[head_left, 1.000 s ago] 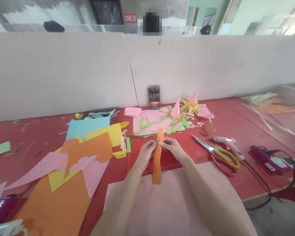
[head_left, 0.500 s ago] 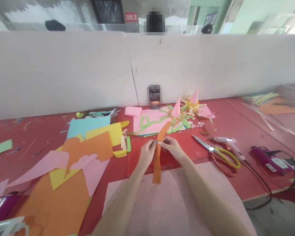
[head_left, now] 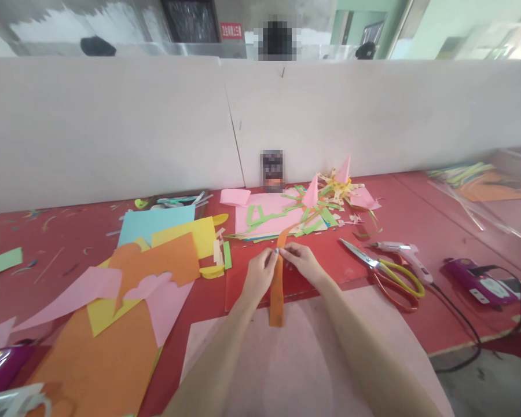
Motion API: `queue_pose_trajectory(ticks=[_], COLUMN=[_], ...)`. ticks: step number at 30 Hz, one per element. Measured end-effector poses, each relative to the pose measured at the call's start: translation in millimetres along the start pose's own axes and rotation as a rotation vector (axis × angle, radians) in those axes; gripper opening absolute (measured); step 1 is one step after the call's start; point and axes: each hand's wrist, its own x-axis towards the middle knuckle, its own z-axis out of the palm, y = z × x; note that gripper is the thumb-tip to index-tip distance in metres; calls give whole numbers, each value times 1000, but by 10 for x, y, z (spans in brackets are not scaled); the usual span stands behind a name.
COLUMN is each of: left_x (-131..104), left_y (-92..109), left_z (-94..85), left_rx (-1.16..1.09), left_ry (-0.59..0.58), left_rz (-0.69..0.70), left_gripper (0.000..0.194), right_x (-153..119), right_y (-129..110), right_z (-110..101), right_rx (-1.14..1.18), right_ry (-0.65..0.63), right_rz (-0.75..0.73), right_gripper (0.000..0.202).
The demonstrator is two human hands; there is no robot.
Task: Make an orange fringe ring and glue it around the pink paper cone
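Note:
A long orange paper strip [head_left: 277,295] is pinched between the fingers of both hands over a red board [head_left: 243,278]. My left hand [head_left: 261,271] grips its left edge, fingers closed. My right hand [head_left: 303,260] is closed on the same stretch from the right, the two sets of fingertips almost touching. The strip's lower end hangs towards me above a large pink sheet [head_left: 286,353]; its upper end bends away to the right. Behind it stand pink paper cones [head_left: 311,192] among green and yellow cut strips [head_left: 267,218].
Scissors [head_left: 380,267] lie open right of the board, beside a pink glue gun [head_left: 403,255] with a black cord. A purple device [head_left: 477,284] sits farther right. Orange paper [head_left: 99,353], pink and blue sheets [head_left: 156,223] pile up at left. A white partition [head_left: 134,127] bounds the back.
The strip's upper part has turned and now curls over to the right, more edge-on. Its lower end hangs straighter. Both hands have stayed nearly in place.

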Motion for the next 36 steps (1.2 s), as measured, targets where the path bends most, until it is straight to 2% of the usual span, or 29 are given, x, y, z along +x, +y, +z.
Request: queue_pose_trajectory(ticks=[14, 22, 29, 36], left_x=[31, 38, 63, 98], left_y=[-4, -25, -1, 10], left_z=[-18, -20, -21, -30], left_rx=[-19, -36, -206, -379], left_ry=[12, 28, 91, -31], left_rz=[-71, -62, -114, -139], left_gripper=[28, 26, 26, 26], right_x=[12, -2, -7, -35], right_y=[25, 8, -3, -67], right_z=[19, 16, 22, 18], right_rx=[18, -2, 51, 83], right_ry=[27, 18, 24, -8], right_rz=[-3, -15, 16, 18], right_gripper=[29, 30, 32, 33])
